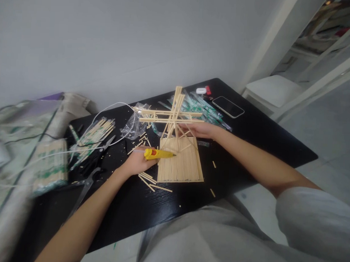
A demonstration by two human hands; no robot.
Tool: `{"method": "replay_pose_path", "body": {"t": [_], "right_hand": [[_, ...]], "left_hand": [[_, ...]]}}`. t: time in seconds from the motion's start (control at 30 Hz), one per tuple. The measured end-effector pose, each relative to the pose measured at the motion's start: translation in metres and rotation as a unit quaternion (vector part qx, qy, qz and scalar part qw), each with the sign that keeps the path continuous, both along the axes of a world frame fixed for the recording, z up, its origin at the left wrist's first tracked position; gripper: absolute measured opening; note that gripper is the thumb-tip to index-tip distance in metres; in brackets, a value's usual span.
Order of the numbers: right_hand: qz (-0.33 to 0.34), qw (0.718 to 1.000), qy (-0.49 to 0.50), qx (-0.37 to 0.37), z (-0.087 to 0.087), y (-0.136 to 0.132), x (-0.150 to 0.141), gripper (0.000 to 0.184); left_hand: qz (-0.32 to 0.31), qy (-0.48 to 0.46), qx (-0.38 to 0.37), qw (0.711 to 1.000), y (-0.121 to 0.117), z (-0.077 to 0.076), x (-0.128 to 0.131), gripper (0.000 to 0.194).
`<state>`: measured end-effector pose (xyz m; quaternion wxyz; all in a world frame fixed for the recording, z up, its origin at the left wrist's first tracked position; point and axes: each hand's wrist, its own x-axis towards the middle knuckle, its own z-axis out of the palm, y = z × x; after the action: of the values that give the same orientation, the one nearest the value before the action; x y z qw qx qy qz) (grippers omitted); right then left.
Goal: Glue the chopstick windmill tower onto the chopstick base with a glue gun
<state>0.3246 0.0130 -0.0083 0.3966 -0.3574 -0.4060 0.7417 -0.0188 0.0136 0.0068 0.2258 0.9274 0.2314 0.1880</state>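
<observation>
While we lean over a black table (pixel 267 135) with faint wood grain and a rounded far-right corner, a plain grey-white wall (pixel 138 40) rises behind it. Pale floor tiles (pixel 337 188) show beyond the table's right side, where a white stool (pixel 273 91) stands near a door frame.

Near the middle of the table we have a square slatted panel (pixel 179 170) of slim wooden sticks, with a crossed-stick frame (pixel 175 117) rising at its far edge. Our left hand (pixel 137 163) is wrapped around a yellow glue gun (pixel 153 154), its nozzle pointing across the panel. Our right hand (pixel 201 129) reaches behind the crossed-stick frame; sticks cover its fingertips, so we cannot tell whether they pinch anything.

Short cut sticks (pixel 146 180) lie loose by the panel's near-left corner. Further left we see scissors (pixel 87 183), a looping white cable (pixel 106 108), a fan of wrapped chopsticks (pixel 96 135) and a thicker wrapped bundle (pixel 50 160). At the far right, a dark-screened smartphone (pixel 228 106) lies beside a heap of clear wrappers (pixel 206 105), with a small white case (pixel 201 91) just beyond. Green printing marks the wrappers and both wrapped groups, but the lettering is too small and blurred for us to read.
</observation>
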Motion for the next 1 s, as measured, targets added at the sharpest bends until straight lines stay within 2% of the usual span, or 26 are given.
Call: {"method": "replay_pose_path", "body": {"t": [0.7, 1.0], "right_hand": [[-0.001, 1.0, -0.002, -0.003, -0.0012, 0.0008, 0.0008, 0.018], [0.001, 1.0, -0.006, 0.003, 0.0002, 0.0, 0.0001, 0.025]], "left_hand": [[0.008, 0.002, 0.0, 1.0, -0.0024, 0.0038, 0.0024, 0.019], [0.005, 0.0, 0.008, 1.0, -0.0032, 0.0064, 0.0032, 0.021]]}}
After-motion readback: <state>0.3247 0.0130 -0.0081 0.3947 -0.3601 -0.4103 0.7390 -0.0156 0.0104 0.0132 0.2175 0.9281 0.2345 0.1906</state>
